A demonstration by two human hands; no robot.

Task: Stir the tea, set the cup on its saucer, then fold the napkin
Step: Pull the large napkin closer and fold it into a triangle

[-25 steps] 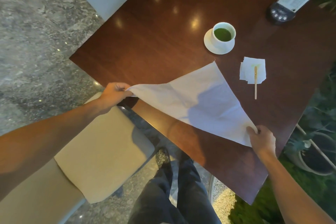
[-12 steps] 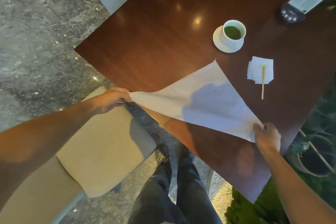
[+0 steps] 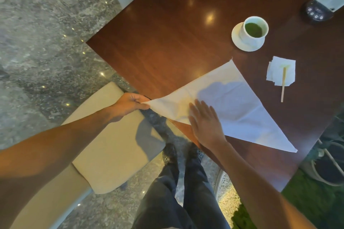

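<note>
A white cloth napkin (image 3: pixel 242 106), folded into a triangle, lies on the dark wooden table (image 3: pixel 167 33) near its front edge. My left hand (image 3: pixel 130 105) pinches the napkin's left corner just off the table edge. Fingers apart, my right hand (image 3: pixel 204 122) lies flat on the napkin's left part. A white cup (image 3: pixel 255 30) of green tea stands on its white saucer (image 3: pixel 237 41) at the back right. To the right, a wooden stirrer (image 3: pixel 283 85) rests on a small stained paper tissue (image 3: pixel 281 73).
A black device with buttons (image 3: pixel 318 13) holding a card stands at the far right corner. A beige cushioned chair (image 3: pixel 111 145) sits below the table's left edge. My legs and shoes stand by the front edge. Potted plants (image 3: pixel 325 163) sit low right.
My right hand let go of the napkin's right corner and moved left, now flat on the cloth near my left hand. The right corner lies loose on the table.
</note>
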